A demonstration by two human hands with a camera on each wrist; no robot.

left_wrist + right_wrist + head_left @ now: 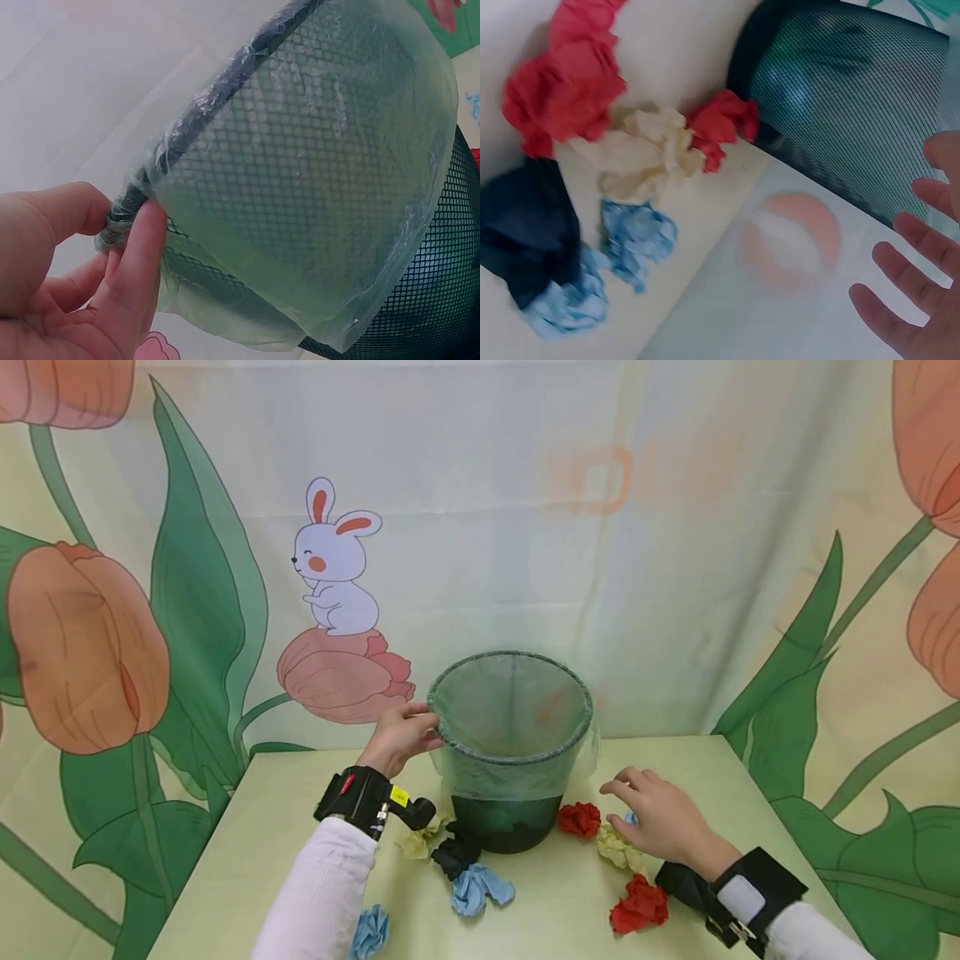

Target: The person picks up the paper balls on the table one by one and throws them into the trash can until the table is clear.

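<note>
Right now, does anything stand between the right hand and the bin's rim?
Nothing visible blocks the gap between the right hand and the bin; the liner covers its rim. A red crumpled paper lies lower, on the table beside the bin's base.

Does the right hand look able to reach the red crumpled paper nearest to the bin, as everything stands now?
Probably yes. The right hand looks empty, with its fingers spread, and nothing covers the red crumpled paper; only the bin and a yellow piece crowd its sides.
</note>
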